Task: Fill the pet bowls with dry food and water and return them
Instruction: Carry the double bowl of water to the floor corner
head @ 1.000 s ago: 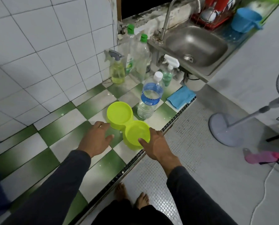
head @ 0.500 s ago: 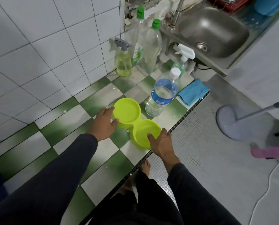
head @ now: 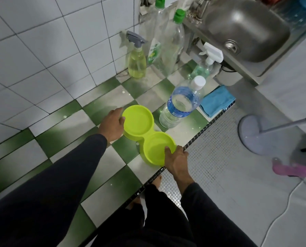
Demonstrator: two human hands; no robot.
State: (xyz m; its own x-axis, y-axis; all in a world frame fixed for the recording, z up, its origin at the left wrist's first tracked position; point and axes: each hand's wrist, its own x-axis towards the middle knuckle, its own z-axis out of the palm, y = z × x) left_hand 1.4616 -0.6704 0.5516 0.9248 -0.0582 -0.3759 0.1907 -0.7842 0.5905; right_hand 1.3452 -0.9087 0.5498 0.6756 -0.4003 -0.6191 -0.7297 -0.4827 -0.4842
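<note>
The person leans over a green-and-white checkered tabletop with both hands on a lime-green double pet bowl, 2 round dishes joined at a narrow waist. Both dishes look dry and hold nothing. The bowl sits flat on the tabletop, its near dish right at the front edge.

The left hand lies against the far dish, its fingers curled round the outer rim with the fingertips at the lip. The right hand takes the near dish from the front edge: the thumb hooks over the rim into the dish and the other fingers wrap down the outer wall, so this hand grips the bowl. Dark sleeves cover both arms to the wrists.

Just beyond the right hand's fingers, past the bowl's waist, a clear water bottle with a blue label and a white cap stands upright, near the far dish but apart from it. It seems partly filled. Farther out from those fingers a folded blue cloth lies at the tabletop's edge.

Well beyond the left hand's fingers, against the white tiled wall, stand a yellow spray bottle and 2 tall clear bottles with green caps. A white-headed spray bottle stands beside a steel sink. A bare foot shows on the floor below the tabletop's edge.
</note>
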